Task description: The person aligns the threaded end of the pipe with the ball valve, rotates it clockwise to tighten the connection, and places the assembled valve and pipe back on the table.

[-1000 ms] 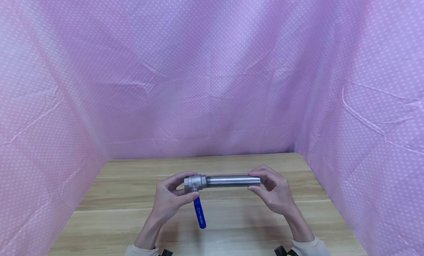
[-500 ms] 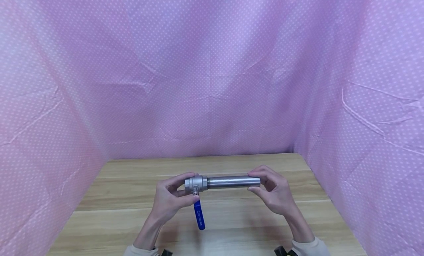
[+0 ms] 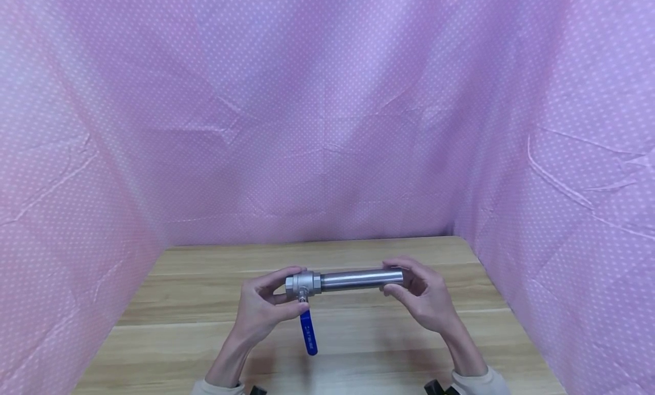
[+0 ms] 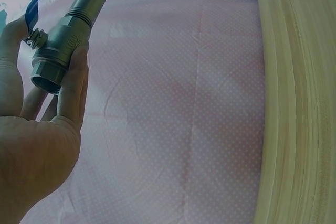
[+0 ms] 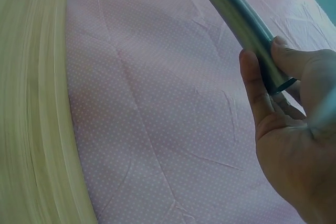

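A silver ball valve (image 3: 306,283) with a blue lever handle (image 3: 309,332) is held up above the table by my left hand (image 3: 261,308). Fingers lie over the valve's far side, and the thumb presses at the top of the handle. Joined to the valve's right end is a straight steel pipe (image 3: 358,279); some thread shows at the joint in the left wrist view (image 4: 79,17). My right hand (image 3: 422,298) grips the pipe's free end between thumb and fingers. In the right wrist view, the pipe (image 5: 241,19) slants down into that hand (image 5: 294,129).
Below the hands is a wood-grain table (image 3: 204,338). Pink polka-dot cloth (image 3: 317,128) hangs behind it and along both sides. Light sleeves (image 3: 478,382) and dark wrist mounts show at the bottom edge.
The fingers and thumb of my right hand have shifted slightly around the pipe's end, which has tilted up a little. The valve has moved slightly right; my left hand has hardly moved.
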### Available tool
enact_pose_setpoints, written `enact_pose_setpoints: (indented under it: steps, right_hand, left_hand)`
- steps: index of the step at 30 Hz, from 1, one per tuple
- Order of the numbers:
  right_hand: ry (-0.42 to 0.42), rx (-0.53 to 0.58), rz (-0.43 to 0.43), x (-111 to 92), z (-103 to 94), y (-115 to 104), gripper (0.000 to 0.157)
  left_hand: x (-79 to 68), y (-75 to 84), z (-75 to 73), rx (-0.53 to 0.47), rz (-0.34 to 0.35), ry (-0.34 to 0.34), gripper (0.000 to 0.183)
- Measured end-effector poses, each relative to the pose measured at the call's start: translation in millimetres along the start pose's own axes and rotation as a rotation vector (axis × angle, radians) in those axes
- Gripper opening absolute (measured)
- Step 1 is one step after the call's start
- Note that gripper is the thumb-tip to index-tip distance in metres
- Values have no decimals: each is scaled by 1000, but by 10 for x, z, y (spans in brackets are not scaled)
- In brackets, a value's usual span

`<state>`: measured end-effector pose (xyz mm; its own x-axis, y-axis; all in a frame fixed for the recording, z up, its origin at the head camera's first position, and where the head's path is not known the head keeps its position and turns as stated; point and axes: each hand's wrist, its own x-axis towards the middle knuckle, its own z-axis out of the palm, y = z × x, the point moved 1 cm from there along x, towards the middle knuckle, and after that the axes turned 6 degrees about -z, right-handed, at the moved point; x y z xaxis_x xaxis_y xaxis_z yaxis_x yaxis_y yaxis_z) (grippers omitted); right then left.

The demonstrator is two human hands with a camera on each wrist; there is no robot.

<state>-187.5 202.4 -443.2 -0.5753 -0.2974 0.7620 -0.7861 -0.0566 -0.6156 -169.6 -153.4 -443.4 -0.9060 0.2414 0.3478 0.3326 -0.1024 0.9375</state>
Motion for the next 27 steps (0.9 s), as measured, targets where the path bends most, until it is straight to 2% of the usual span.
enact_pose_setpoints:
  steps: [5, 10, 18, 27]
  right_hand:
    - [-34, 165, -43, 20, 13, -4, 53]
    - [-41, 206, -84, 29, 18, 11, 45]
    - [-32, 155, -69, 15, 12, -30, 51]
    - [-14, -16, 55, -11, -11, -86, 49]
  left_hand:
    - [-10, 9, -3, 2, -1, -1, 62]
    - [-18, 27, -3, -6, -3, -3, 62]
    - [-24, 51, 12, -1, 9, -5, 62]
    - [-29, 64, 20, -9, 9, -9, 63]
